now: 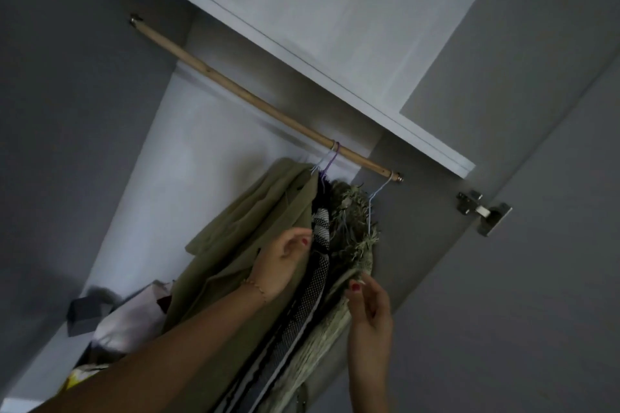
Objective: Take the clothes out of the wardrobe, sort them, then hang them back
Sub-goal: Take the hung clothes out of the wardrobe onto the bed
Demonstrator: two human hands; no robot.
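Observation:
Three garments hang on wire hangers at the right end of a wooden rod (235, 87) in the wardrobe. An olive jacket (255, 211) is leftmost, a black-and-white patterned garment (318, 228) is in the middle, and a shaggy green garment (352, 221) is rightmost. My left hand (285, 265) reaches up from the lower left, and its curled fingers hold the jacket's front edge beside the patterned garment. My right hand (369, 308) pinches the lower edge of the green garment between thumb and fingers.
A white shelf (302, 54) runs just above the rod. The open door with a metal hinge (483, 211) is at the right. Low on the left lie a dark grey box (84, 312), pale fabric (134, 318) and something yellow (77, 379).

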